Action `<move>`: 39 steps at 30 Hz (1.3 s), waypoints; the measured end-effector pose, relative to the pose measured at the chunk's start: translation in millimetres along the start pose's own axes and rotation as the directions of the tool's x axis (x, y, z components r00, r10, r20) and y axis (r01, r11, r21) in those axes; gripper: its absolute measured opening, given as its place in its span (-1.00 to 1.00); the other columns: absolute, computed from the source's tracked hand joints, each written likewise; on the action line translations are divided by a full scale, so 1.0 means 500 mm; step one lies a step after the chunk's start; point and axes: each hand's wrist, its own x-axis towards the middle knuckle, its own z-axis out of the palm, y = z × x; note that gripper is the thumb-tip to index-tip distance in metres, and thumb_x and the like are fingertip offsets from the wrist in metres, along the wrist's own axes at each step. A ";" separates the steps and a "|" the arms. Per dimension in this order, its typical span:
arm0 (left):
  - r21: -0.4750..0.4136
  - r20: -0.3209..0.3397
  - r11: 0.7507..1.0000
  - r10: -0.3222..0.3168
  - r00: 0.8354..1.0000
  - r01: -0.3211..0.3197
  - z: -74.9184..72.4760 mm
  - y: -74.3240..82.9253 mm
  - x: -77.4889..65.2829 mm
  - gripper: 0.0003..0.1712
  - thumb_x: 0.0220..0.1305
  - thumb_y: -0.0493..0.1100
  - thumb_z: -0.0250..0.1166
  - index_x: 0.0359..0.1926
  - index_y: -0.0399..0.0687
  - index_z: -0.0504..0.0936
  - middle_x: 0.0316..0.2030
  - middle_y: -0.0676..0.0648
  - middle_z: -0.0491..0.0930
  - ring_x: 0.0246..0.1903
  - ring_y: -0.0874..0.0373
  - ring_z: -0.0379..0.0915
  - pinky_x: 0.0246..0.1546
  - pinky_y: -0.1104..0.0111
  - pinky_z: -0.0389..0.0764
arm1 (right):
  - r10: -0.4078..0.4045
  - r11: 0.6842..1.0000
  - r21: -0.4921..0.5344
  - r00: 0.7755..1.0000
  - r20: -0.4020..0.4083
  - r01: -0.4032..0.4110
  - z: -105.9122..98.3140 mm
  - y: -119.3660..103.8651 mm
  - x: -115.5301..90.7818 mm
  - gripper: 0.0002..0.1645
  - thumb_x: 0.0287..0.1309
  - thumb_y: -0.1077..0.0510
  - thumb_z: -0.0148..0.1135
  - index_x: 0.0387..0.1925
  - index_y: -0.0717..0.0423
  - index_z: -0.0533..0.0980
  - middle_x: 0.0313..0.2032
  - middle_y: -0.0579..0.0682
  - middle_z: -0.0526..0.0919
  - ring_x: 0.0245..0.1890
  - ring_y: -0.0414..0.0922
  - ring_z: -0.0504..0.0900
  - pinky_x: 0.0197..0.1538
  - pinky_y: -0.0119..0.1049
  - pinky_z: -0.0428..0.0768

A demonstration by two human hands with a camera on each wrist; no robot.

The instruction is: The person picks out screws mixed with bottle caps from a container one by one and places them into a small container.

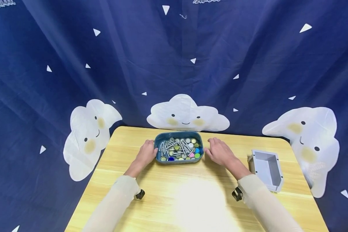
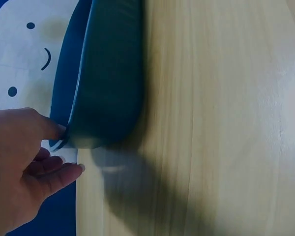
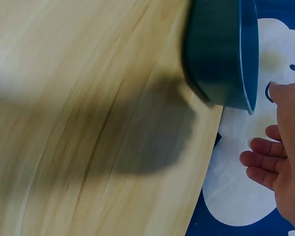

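Observation:
A dark teal rectangular bin (image 1: 178, 161) with rounded corners stands near the table's back edge. Inside lie metal screw-like pieces (image 1: 168, 146) and round discs (image 1: 197, 155) in silver, yellow, green, pink and blue. At the bin's left end is my left hand (image 1: 146, 153); its thumb (image 2: 54, 129) touches the rim, while the other fingers lie loosely bent outside, seemingly apart from the wall. My right hand (image 1: 220, 152) hovers just off the right end, holding nothing. In the right wrist view a gap shows between its loosely bent fingers (image 3: 265, 155) and the bin.
A grey plastic box (image 1: 266, 170), its cavity facing up, lies on the right side of the wooden table (image 1: 174, 187). Behind the table hangs a dark blue curtain (image 1: 174, 64) with white clouds. Black wrist devices show under both sleeves.

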 end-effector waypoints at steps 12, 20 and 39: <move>-0.145 -0.035 0.988 -0.053 0.998 0.048 0.000 0.010 0.008 -0.62 0.34 -0.34 0.33 0.14 -0.43 0.64 -0.05 -0.35 0.68 0.05 -0.25 0.63 0.15 -0.07 0.71 | 0.028 1.000 0.002 0.999 0.026 -0.028 0.020 -0.023 0.016 -0.44 0.52 0.01 0.12 0.18 0.46 0.46 0.02 0.36 0.62 0.04 0.24 0.66 0.17 0.13 0.70; -0.199 -0.044 0.969 -0.160 0.986 0.148 -0.015 0.000 0.014 -0.75 0.30 -0.32 0.33 -0.03 -0.31 0.77 -0.25 -0.19 0.77 -0.11 -0.11 0.66 0.00 0.04 0.72 | -0.021 1.000 -0.008 0.999 0.039 0.021 0.031 -0.038 0.032 -0.56 0.40 0.18 0.27 0.11 0.48 0.51 -0.13 0.30 0.65 -0.12 0.15 0.69 -0.01 0.04 0.78; -0.552 0.235 0.730 -0.327 0.915 0.402 -0.033 -0.007 0.051 -0.68 0.26 -0.45 0.30 0.04 -0.42 0.67 -0.40 -0.24 0.67 -0.65 0.15 0.60 -0.59 0.31 0.79 | 0.097 0.978 0.173 0.988 0.117 -0.116 0.030 -0.043 0.063 -0.82 0.34 0.32 0.25 -0.12 0.41 0.62 -0.27 0.23 0.69 -0.15 0.12 0.69 -0.09 0.02 0.76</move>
